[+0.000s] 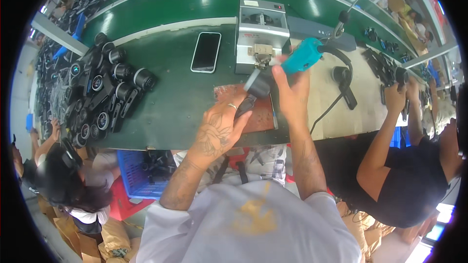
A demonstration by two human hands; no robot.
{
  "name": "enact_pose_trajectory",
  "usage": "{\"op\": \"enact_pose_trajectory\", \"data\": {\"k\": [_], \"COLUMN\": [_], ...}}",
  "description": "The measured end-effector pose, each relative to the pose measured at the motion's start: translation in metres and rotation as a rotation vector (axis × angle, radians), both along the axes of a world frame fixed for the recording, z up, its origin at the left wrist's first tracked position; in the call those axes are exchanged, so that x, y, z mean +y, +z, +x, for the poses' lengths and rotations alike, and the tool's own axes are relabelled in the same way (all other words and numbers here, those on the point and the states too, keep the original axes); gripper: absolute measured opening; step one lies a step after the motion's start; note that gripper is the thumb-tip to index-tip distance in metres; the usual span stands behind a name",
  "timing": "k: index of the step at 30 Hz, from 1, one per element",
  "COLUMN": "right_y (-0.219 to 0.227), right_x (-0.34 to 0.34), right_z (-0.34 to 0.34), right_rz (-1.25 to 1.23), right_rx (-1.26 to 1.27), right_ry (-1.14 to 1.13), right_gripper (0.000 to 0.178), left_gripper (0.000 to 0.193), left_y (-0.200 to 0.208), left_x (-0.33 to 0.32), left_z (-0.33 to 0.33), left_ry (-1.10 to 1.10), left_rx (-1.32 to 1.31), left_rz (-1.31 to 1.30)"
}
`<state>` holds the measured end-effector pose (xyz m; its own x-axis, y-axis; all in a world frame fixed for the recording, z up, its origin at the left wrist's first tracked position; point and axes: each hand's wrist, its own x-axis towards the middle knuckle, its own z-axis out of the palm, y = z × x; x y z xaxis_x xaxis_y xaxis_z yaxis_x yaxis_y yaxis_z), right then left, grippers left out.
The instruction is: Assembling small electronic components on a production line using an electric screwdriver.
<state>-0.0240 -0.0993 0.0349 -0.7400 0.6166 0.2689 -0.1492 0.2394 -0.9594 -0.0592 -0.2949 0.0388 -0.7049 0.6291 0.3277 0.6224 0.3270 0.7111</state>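
Your left hand (222, 122) is wrapped shut around the black handle of a flashlight-like part (254, 90), fingers curled fully over it; a ring shows on one finger. The part's long axis runs from lower left at your palm up and to the right, and its round grey head end sits just in front of the grey box machine (261, 34) on the green bench (170, 102).

Your right hand (292, 92) is closed around a teal electric screwdriver (304, 54). The tool's body lies tilted, from upper right down to lower left. You cannot see its tip: the thumb and the part's head cover the point where they meet, so contact cannot be told.

Key relation: the tool comes in from the right and above, and the head of the part lies just left of and below your right thumb. The two hands are almost touching, left below, right above.

Nearby: a phone (206, 51) lies flat left of the machine, and a heap of black lens parts (105, 92) sits well apart to the left. Another person's hands (397, 92) work at the right.
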Motion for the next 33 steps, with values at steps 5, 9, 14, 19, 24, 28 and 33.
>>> {"op": "enact_pose_trajectory", "data": {"k": [5, 9, 14, 19, 24, 28, 33], "right_y": [-0.012, -0.002, 0.017, 0.039, 0.032, 0.018, 0.01], "right_x": [0.018, 0.022, 0.025, 0.008, 0.007, 0.011, 0.012], "right_z": [0.01, 0.033, 0.039, -0.009, -0.063, -0.084, -0.085], "right_rz": [-0.147, -0.106, -0.21, -0.202, -0.031, 0.03, -0.019], "right_rx": [0.133, 0.194, 0.321, 0.382, 0.372, 0.397, 0.385], "right_ry": [0.046, -0.09, -0.046, 0.053, 0.115, 0.177, 0.221], "right_gripper": [0.041, 0.038, 0.048, 0.057, 0.058, 0.055, 0.052], "left_gripper": [0.032, 0.029, 0.027, 0.03, 0.047, 0.047, 0.046], "left_y": [-0.019, -0.022, -0.027, -0.026, -0.035, -0.036, -0.043], "left_x": [0.004, 0.008, 0.027, 0.042, 0.031, 0.031, 0.033], "left_z": [-0.01, -0.011, -0.034, -0.05, -0.049, -0.046, -0.046], "left_ry": [-0.027, -0.116, -0.207, -0.265, -0.286, -0.243, -0.218], "left_rx": [0.073, 0.022, 0.083, 0.133, 0.266, 0.266, 0.217], "left_rz": [0.052, 0.048, 0.046, -0.058, -0.01, -0.051, -0.053]}}
